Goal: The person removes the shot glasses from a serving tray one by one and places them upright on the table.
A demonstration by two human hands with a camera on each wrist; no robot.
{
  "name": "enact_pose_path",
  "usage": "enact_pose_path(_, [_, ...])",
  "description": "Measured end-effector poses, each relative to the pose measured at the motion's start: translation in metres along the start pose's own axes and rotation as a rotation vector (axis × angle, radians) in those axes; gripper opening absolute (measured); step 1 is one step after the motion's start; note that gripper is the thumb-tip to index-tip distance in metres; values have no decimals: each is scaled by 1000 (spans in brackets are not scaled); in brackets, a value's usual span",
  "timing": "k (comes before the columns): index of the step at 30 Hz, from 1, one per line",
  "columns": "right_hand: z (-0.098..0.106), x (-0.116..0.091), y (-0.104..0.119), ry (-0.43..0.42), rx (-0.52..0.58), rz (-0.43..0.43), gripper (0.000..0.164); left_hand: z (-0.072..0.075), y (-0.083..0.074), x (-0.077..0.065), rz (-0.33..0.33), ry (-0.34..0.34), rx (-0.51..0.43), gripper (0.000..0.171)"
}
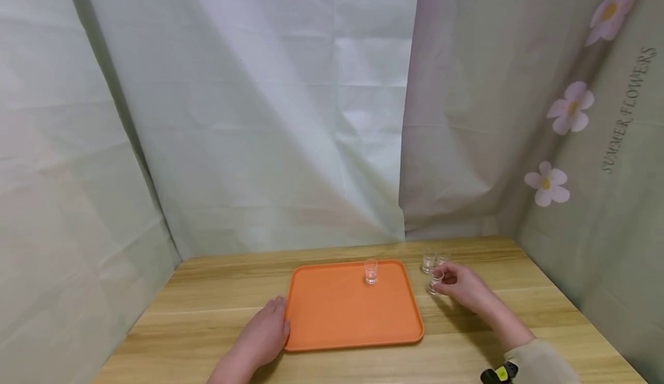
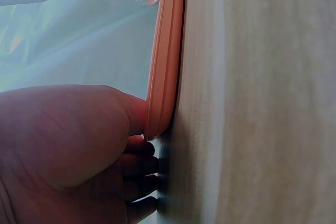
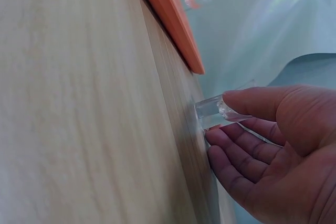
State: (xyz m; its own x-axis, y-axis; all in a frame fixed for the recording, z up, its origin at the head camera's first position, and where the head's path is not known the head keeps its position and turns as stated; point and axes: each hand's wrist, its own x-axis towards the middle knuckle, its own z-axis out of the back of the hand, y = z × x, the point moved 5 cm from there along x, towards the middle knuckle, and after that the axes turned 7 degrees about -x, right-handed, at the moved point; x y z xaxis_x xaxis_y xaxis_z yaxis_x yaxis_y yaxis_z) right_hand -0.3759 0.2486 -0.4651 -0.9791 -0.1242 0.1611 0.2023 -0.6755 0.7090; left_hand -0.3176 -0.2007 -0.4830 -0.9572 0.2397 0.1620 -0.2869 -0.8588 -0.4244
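My right hand [image 1: 464, 286] pinches a small clear shot glass [image 1: 434, 283] between thumb and fingers, to the right of the tray. In the right wrist view that glass [image 3: 210, 107] is upright, with its base close to the wooden tabletop. Two more clear shot glasses [image 1: 428, 262] stand just behind it, one partly hidden by the other and by my fingers. Another shot glass [image 1: 370, 272] is upright on the orange tray [image 1: 347, 315], near its back edge. My left hand [image 1: 263, 332] rests against the tray's left side, thumb [image 2: 137, 115] at the rim and fingers loosely extended.
The wooden table [image 1: 207, 292] runs back to a pale hanging cloth [image 1: 270, 142]. More cloth encloses both sides, with printed flowers [image 1: 546, 184] on the right. A dark band with a yellow patch [image 1: 500, 373] sits by the right sleeve.
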Motion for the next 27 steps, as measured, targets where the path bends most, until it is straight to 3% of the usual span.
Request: enact_pose_path(27, [1, -5, 0, 1, 22, -2, 34, 2, -4, -2, 27, 34, -20, 52])
